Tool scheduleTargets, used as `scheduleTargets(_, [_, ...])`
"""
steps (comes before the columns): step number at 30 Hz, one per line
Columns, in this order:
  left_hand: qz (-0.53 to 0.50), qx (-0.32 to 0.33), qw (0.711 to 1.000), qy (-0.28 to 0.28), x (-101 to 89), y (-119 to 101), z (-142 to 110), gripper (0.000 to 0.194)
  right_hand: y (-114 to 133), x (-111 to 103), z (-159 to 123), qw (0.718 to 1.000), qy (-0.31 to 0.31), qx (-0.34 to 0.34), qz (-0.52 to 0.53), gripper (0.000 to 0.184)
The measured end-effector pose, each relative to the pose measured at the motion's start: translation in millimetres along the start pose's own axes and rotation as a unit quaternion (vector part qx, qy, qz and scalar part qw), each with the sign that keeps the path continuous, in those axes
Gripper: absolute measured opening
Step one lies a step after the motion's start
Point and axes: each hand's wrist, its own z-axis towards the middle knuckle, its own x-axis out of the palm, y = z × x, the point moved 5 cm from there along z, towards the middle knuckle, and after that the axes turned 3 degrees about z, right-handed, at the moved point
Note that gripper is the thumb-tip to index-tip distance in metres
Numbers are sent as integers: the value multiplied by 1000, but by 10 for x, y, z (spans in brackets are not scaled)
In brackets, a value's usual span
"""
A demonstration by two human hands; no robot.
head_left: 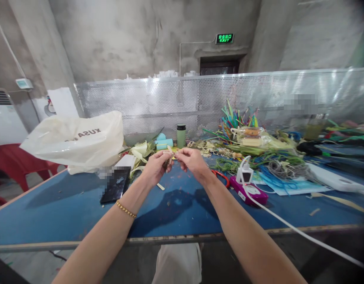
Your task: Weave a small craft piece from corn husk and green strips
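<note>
Above the middle of the blue table [182, 213], my left hand [159, 165] is closed round a small bunch of dried plant husk [166, 162], with a pale strip sticking up past the thumb. Close beside it, my right hand [194, 161] pinches the end of what looks like a thin strip of the same husk; the fingers partly hide it. A short pale scrap [161, 187] lies on the tabletop below the left hand. Larger pale green husks [143, 150] lie just beyond that hand.
On the left are a dark tablet [115, 187] and a large white plastic bag [78, 138]. A green bottle [181, 136] stands behind my hands. To the right lie red-handled scissors [223, 177], a purple power strip [248, 191] with a white cable, blue cord [273, 177] and colourful stems [235, 120].
</note>
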Motion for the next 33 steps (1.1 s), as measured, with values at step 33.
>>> scheduleTargets(33, [232,124,965,2,10,-46,5,34,139,-66,16,967,-50,-193,-156,21])
